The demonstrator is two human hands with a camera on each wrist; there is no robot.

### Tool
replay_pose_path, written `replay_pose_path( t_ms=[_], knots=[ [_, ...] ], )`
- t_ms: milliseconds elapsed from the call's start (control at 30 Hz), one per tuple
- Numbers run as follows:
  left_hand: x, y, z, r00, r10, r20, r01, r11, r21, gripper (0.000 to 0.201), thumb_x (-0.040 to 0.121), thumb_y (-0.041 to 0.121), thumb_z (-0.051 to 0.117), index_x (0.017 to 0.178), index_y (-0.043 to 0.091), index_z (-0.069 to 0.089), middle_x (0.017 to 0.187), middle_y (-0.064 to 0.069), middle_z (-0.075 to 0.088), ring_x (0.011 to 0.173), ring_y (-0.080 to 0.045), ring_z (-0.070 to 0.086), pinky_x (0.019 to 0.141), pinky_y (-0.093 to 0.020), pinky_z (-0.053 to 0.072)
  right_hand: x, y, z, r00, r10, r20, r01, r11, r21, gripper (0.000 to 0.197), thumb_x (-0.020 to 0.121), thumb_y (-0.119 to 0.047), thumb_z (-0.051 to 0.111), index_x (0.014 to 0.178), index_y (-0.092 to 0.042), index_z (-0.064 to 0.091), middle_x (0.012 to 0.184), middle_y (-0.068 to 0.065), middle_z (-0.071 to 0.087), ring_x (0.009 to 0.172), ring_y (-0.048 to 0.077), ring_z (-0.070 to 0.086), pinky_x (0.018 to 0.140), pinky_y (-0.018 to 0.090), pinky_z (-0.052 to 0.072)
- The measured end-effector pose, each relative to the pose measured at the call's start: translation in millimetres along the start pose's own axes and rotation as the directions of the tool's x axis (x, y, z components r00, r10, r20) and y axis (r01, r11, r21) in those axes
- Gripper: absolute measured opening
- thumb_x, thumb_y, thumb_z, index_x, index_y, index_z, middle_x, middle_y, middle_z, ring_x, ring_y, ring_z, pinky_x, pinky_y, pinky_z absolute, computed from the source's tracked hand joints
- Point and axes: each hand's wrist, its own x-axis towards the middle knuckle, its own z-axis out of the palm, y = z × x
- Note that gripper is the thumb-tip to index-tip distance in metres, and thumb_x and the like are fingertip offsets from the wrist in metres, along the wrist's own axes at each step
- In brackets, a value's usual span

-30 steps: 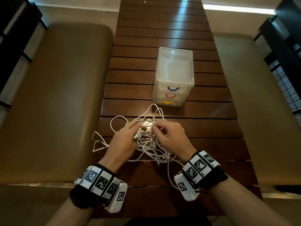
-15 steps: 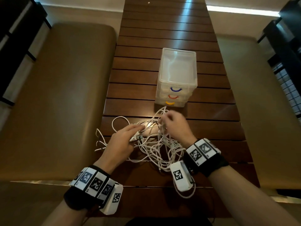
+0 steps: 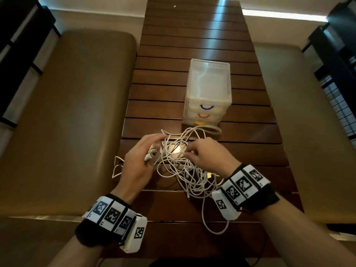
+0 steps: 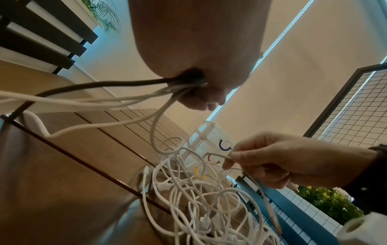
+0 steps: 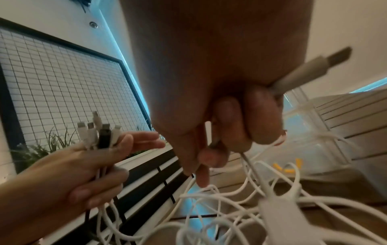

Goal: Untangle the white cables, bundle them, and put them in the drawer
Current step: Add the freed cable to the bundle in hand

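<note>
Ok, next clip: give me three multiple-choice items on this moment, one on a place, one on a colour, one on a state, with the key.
1. Where do the tangled white cables lie relative to the drawer unit?
A. on top of it
B. on the table on its near side
C. inside its top drawer

2. What colour is the top drawer's handle?
A. blue
B. green
C. black

3. What is the left hand doing?
A. lying flat on the table
B. pulling a drawer open
C. gripping a bunch of cable ends

Key: 1 B, the head view shows the tangle between hands and unit; 2 A, blue above red and yellow; 3 C, the right wrist view shows connectors sticking out of its grip.
</note>
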Motion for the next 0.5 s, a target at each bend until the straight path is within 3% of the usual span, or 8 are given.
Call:
replay_pose_path(
  t_ms=[133, 200, 267, 333, 400, 500],
  knots=[
    [-8, -11, 10, 0.973, -0.002, 0.232, -0.004, 1.000, 0.023, 0.061, 0.085, -0.003, 0.062, 0.138, 0.027, 0.056, 0.141, 0.011, 0.056, 0.132, 0.000, 0.049, 0.107, -0.018, 0.041, -4, -9, 12, 0.988, -0.154, 0.001, 0.150, 0.968, 0.203, 0.021, 0.096, -0.038, 0.058, 0.105, -0.030, 0.075, 0.090, -0.008, 0.074, 0.079, 0.009, 0.064, 0.074, 0.035, 0.055],
    [-10, -18, 13, 0.949, -0.002, 0.315, -0.022, 0.997, 0.073, 0.067, 0.084, -0.001, 0.071, 0.137, 0.034, 0.054, 0.131, 0.024, 0.057, 0.122, 0.004, 0.054, 0.100, -0.019, 0.046, -8, -13, 13, 0.976, -0.206, -0.065, 0.216, 0.925, 0.311, 0.019, 0.094, -0.037, 0.059, 0.101, -0.032, 0.075, 0.082, -0.007, 0.074, 0.073, 0.011, 0.066, 0.070, 0.035, 0.054],
    [-8, -18, 12, 0.942, -0.011, 0.336, -0.044, 0.987, 0.155, 0.057, 0.085, 0.005, 0.074, 0.131, 0.034, 0.057, 0.111, 0.035, 0.054, 0.102, 0.008, 0.057, 0.085, -0.014, 0.045, -10, -12, 11, 0.967, -0.205, -0.155, 0.247, 0.904, 0.349, 0.017, 0.094, -0.034, 0.062, 0.101, -0.030, 0.076, 0.084, -0.009, 0.073, 0.077, 0.008, 0.066, 0.072, 0.032, 0.054],
    [-2, -14, 6, 0.958, -0.028, 0.285, -0.040, 0.973, 0.228, 0.038, 0.087, 0.008, 0.070, 0.119, 0.028, 0.064, 0.099, 0.031, 0.052, 0.086, 0.006, 0.056, 0.072, -0.009, 0.039, -11, -10, 7, 0.965, -0.162, -0.205, 0.225, 0.915, 0.335, 0.017, 0.095, -0.034, 0.062, 0.103, -0.026, 0.075, 0.085, -0.010, 0.072, 0.076, 0.005, 0.064, 0.070, 0.031, 0.055],
    [7, -12, -6, 0.985, -0.070, 0.158, 0.031, 0.971, 0.238, 0.027, 0.090, 0.006, 0.065, 0.102, 0.030, 0.063, 0.093, 0.022, 0.058, 0.077, 0.001, 0.058, 0.064, -0.010, 0.037, -10, -6, 8, 0.969, -0.113, -0.222, 0.177, 0.940, 0.291, 0.025, 0.095, -0.038, 0.061, 0.114, -0.025, 0.070, 0.094, -0.012, 0.068, 0.079, 0.000, 0.060, 0.074, 0.031, 0.054],
    [32, -10, -28, 0.979, -0.193, -0.068, 0.195, 0.980, 0.026, 0.027, 0.099, 0.004, 0.053, 0.090, 0.028, 0.060, 0.088, 0.008, 0.068, 0.067, -0.001, 0.065, 0.056, -0.012, 0.046, -8, -1, 18, 0.981, -0.059, -0.183, 0.095, 0.976, 0.196, 0.060, 0.092, -0.043, 0.063, 0.146, -0.027, 0.042, 0.124, -0.008, 0.057, 0.105, 0.001, 0.054, 0.091, 0.030, 0.051]
  ],
)
